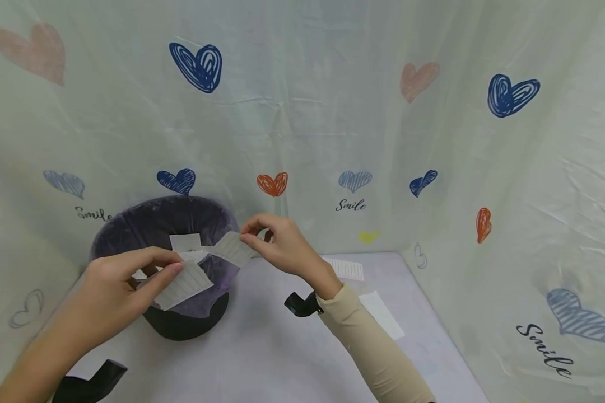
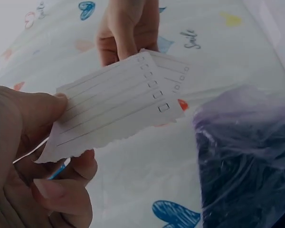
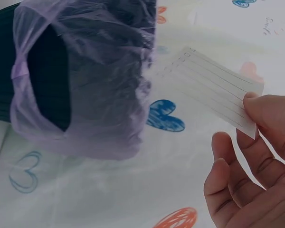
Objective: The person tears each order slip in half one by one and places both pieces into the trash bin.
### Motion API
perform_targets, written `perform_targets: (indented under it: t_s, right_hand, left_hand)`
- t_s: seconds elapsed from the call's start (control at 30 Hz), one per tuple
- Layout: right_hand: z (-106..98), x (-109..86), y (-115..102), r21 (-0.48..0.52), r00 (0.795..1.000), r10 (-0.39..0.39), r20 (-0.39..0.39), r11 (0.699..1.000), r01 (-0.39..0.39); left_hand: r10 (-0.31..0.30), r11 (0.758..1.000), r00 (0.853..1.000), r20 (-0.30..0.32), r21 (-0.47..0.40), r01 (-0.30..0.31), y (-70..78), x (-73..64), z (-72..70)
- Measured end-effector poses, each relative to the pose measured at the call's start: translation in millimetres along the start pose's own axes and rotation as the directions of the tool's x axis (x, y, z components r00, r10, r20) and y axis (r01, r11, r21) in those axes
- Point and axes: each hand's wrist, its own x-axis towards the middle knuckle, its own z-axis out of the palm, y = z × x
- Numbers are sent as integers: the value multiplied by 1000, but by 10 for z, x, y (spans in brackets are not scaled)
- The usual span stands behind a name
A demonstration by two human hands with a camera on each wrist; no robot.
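My left hand [image 1: 113,288] pinches a torn piece of lined paper [image 1: 185,284] between thumb and fingers, over the near rim of a bin. In the left wrist view that piece [image 2: 114,102] has a ragged lower edge and a column of small boxes. My right hand [image 1: 282,243] pinches another piece of lined paper [image 1: 233,249] at the bin's right rim; the right wrist view shows this piece [image 3: 213,85] held by one end. The dark bin [image 1: 186,324] carries a purple plastic liner [image 1: 217,215]. A white paper piece [image 1: 185,242] shows at its opening.
Behind my right forearm, a lined sheet [image 1: 348,270] and another white sheet [image 1: 381,313] lie on the pale table [image 1: 267,347]. A curtain [image 1: 302,123] printed with hearts hangs behind and along the sides. Black wrist mounts [image 1: 301,305] sit on both arms.
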Motion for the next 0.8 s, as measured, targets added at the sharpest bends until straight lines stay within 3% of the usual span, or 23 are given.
perform_targets:
  t_s: [0.17,0.47,0.8]
  right_hand:
    - [5,68,-79,-16,999,-44,16,999,44]
    - [-79,230,-215,-60,990,-122,68,990,126]
    - [-65,340,-253,-27,994,-87,71,996,89]
  left_hand:
    - [16,1000,999,-50,-19,-17,-70,-10,-124]
    - [-10,998,999,-49,69,14,-119,38,-268]
    - [33,992,998,-61,124,-25,-208,58,-355]
